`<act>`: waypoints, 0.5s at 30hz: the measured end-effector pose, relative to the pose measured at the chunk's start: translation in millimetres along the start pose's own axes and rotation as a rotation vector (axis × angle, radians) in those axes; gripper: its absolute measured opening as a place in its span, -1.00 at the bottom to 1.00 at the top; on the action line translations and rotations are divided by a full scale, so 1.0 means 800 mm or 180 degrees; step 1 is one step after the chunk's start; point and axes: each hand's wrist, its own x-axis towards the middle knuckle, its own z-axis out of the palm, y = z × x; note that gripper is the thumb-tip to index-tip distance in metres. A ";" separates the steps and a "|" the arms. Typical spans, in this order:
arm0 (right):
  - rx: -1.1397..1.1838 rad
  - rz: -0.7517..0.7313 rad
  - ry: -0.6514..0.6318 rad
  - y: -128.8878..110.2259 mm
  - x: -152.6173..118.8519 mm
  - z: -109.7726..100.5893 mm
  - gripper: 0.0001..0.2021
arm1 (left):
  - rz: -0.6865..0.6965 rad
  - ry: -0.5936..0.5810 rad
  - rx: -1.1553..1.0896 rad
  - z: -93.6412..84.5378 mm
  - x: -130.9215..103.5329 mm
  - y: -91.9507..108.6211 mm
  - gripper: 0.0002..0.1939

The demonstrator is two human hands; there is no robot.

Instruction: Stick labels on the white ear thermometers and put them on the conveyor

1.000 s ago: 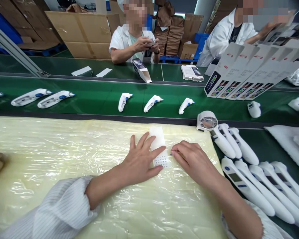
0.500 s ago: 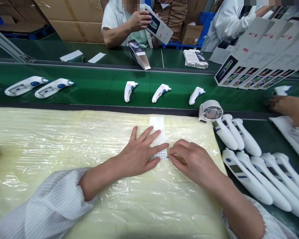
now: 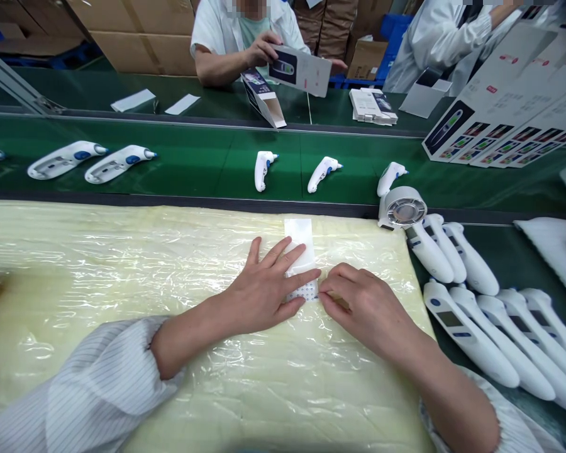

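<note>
A narrow white sheet (image 3: 299, 231), with small dots in rows near its lower end, lies on the plastic-covered yellow mat (image 3: 207, 390). My left hand (image 3: 264, 290) rests flat across it with fingers spread, covering its middle. At the sheet's lower right edge, my right hand (image 3: 365, 305) is closed in a pinch, thumb and forefinger tips together. Whatever is between those tips is too small to make out. To the right of my right hand lie several white handheld devices (image 3: 471, 333) with small screens, in two rows.
A small round fan (image 3: 403, 207) stands at the mat's far right corner. Beyond the mat runs a green conveyor belt (image 3: 207, 163) carrying white devices (image 3: 323, 173). Printed boxes (image 3: 495, 119) stand at the far right. Across the belt a co-worker handles a box (image 3: 299, 70).
The devices on the belt have shifted right. Across from me, the co-worker's box has turned more level. On the right, another person's hand has left view. My hands stay almost still.
</note>
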 end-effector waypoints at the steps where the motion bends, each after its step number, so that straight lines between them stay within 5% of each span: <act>1: -0.0002 0.0016 0.0008 -0.001 0.000 0.000 -0.87 | 0.0002 0.0004 -0.0018 0.000 0.000 0.000 -0.52; 10: -0.0196 0.0123 0.0173 -0.001 0.000 0.009 -0.94 | 0.0015 0.0041 -0.0020 0.003 0.000 -0.001 -0.51; 15: 0.0830 0.0649 0.0112 0.001 0.002 0.002 -0.90 | 0.0017 0.0009 -0.0040 0.003 0.000 -0.002 -0.51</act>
